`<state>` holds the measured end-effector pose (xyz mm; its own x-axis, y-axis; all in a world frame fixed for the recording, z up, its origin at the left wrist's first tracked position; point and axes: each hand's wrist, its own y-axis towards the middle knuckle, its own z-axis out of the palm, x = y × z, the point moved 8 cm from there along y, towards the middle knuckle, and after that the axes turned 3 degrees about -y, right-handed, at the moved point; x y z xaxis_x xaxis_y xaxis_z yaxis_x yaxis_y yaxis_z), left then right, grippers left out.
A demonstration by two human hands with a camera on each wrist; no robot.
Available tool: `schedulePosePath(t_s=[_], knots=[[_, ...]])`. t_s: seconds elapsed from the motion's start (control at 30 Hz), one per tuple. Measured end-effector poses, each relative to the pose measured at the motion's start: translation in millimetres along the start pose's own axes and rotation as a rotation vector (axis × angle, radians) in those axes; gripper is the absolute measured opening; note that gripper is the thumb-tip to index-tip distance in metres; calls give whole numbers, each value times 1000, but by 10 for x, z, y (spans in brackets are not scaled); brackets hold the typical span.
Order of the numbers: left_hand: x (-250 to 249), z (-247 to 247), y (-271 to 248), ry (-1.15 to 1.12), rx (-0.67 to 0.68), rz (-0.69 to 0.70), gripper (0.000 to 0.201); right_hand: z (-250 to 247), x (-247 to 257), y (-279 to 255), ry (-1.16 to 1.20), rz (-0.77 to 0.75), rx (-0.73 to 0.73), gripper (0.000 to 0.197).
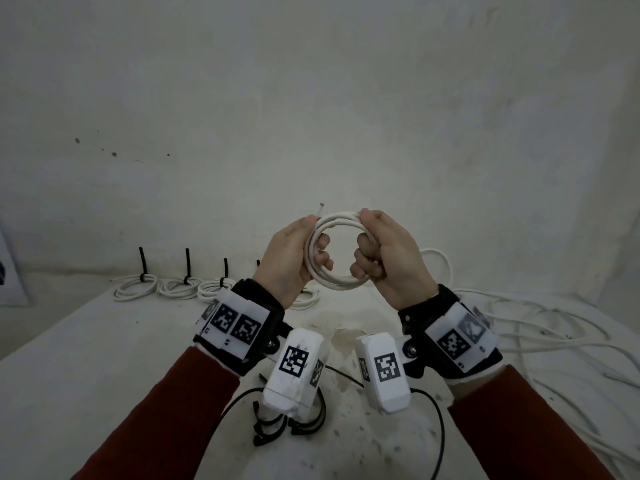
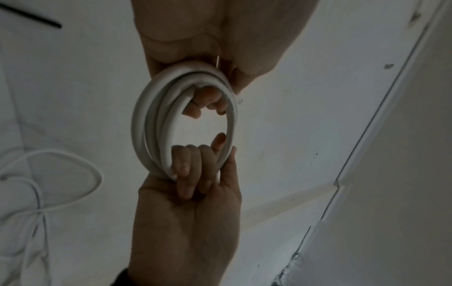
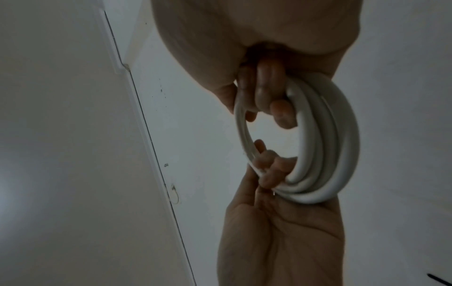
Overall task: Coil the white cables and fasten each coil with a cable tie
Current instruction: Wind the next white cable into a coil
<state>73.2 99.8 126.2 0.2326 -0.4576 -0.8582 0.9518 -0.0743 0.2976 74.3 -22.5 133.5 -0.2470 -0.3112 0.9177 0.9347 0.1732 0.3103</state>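
Note:
A white cable coil (image 1: 341, 283) of several loops is held up in the air above the table, in front of the wall. My left hand (image 1: 292, 258) grips its left side with the fingers curled through the ring. My right hand (image 1: 382, 256) grips the right side the same way. A short cable end (image 1: 320, 210) sticks up by the left thumb. The left wrist view shows the coil (image 2: 143, 125) edge-on between the left hand (image 2: 208, 98) and the right hand (image 2: 190, 174). In the right wrist view the coil (image 3: 330, 135) hangs between the right hand (image 3: 266, 96) and the left hand (image 3: 269, 174).
Tied coils (image 1: 138, 286) with upright black ties line the back left of the white table (image 1: 104, 358). Loose white cables (image 1: 540, 329) sprawl on the right. Black cable ties (image 1: 299, 424) lie near the front edge under my wrists.

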Motion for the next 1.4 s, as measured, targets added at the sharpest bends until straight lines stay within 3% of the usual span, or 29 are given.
schedulePosePath(t_s=[0.13, 0.4, 0.53, 0.7, 0.8, 0.97, 1.13, 1.27, 1.33, 1.4], knots=[[-155, -132, -41, 167, -149, 152, 27, -10, 33, -2, 24, -40, -7, 14], [-274, -343, -37, 19, -243, 230, 28, -34, 8, -6, 14, -35, 9, 13], [-230, -320, -70, 92, -215, 241, 28, -103, -18, 15, 12, -30, -73, 11], [-109, -153, -59, 308, -85, 137, 28, -122, -62, 8, -43, -19, -104, 12], [-75, -53, -83, 305, -14, 109, 30, -143, -31, 25, -97, -45, -150, 14], [94, -52, -103, 206, -25, -22, 37, -169, -28, 58, -183, -69, -240, 22], [168, -7, -60, 196, -39, 32, 45, -125, -54, 81, -234, -35, -223, 23], [50, -154, -19, 248, -176, 119, 41, -3, -142, 1, 132, 57, -54, 17], [-32, -218, 4, 189, -217, 155, 39, -33, -204, -43, 337, 75, -57, 12], [-100, -256, 22, 100, -242, 176, 38, -62, -300, -77, 395, 79, -86, 11]])
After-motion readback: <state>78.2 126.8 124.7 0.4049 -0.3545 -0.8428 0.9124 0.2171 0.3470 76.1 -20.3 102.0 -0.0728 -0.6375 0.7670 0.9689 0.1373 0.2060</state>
